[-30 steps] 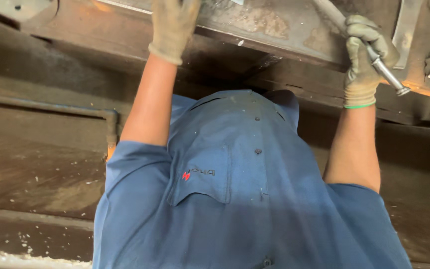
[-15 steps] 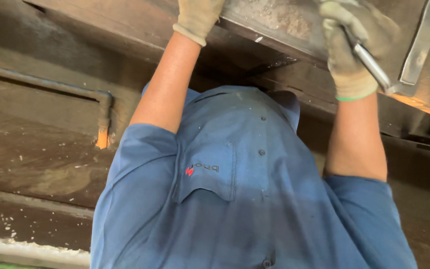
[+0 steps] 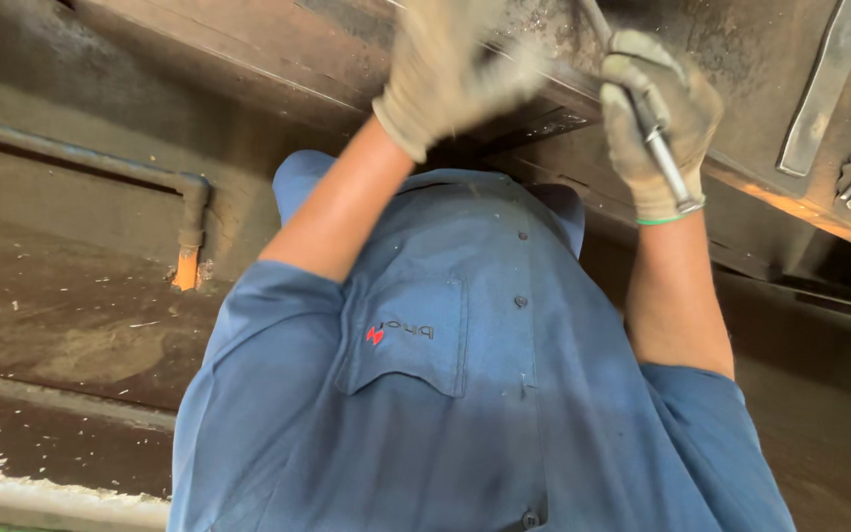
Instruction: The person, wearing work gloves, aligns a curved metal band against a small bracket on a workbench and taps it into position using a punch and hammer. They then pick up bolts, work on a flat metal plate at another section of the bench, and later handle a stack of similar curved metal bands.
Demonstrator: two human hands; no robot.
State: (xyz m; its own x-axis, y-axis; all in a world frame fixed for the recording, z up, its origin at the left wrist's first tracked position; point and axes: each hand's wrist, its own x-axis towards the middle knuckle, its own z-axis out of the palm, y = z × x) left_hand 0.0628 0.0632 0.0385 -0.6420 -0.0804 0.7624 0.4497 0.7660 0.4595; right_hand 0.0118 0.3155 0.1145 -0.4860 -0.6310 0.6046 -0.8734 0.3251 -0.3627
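The slim silver metal tool handle is smooth and bright, catching a dull gleam along its shaft. The dirty grey knitted cloth glove on the right hand looks coarse and matt, stained brown, with a thin green band at its cuff. The same kind of soiled knitted glove on the left hand is blurred, so its weave cannot be told. The broad rusty brown metal underside is rough, matt and crusted with grime. The bent dull metal pipe is caked and lustreless. The blue woven cloth work shirt is matt, soft and lightly speckled with dirt.
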